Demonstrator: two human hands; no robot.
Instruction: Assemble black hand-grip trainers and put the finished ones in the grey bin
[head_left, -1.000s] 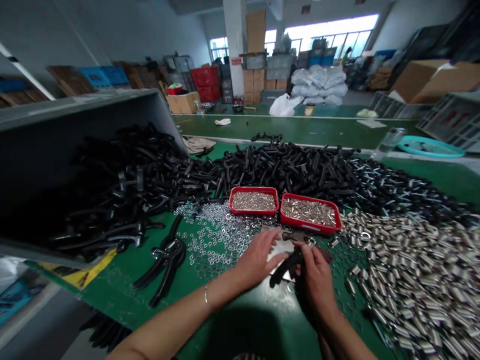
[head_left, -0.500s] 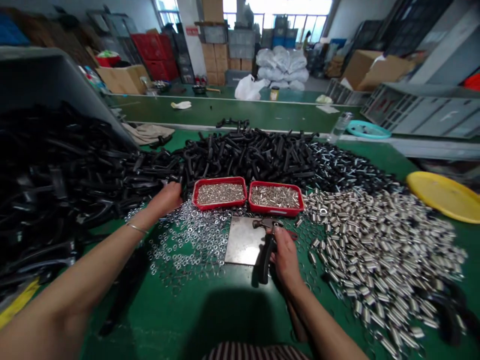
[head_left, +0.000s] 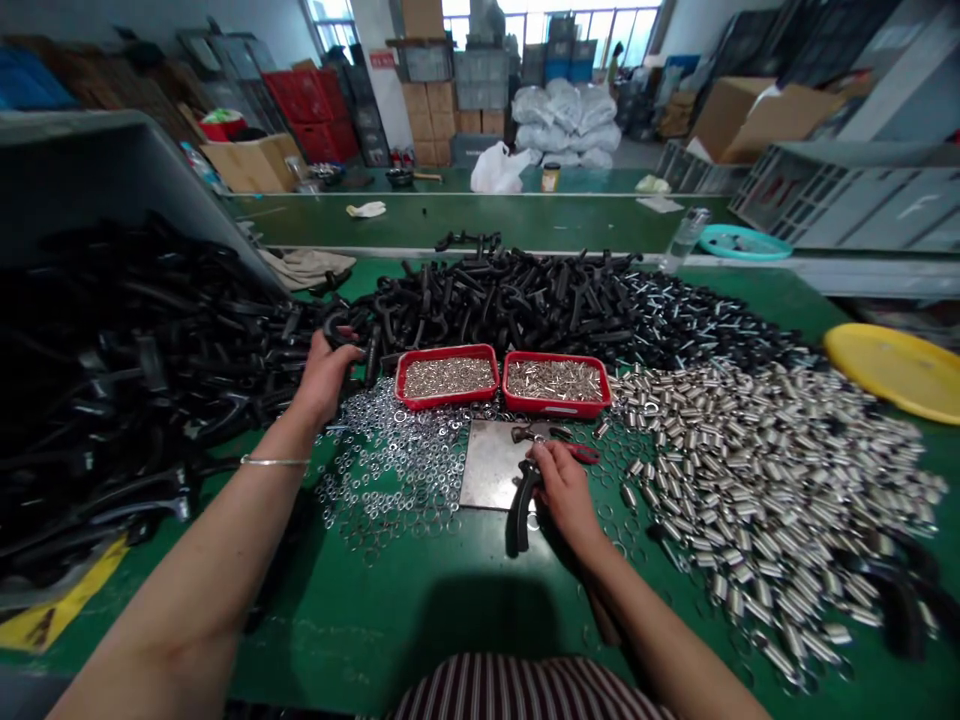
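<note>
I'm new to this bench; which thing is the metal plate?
On the green table, find the two red trays. Just nearer the camera, left of the right hand, lies the plate. Flat, straight-edged and silvery, it is far broader than the loose rings at its left.

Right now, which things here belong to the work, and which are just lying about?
Likely part of the work:
black piece in right hand
black parts at left hand
metal plate
hammer
red trays

Apparently lying about:
yellow tray
clear bottle
white bag

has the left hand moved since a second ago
Yes: it was over the metal plate; now the left hand is well to the plate's left and farther forward, at the black parts.
</note>
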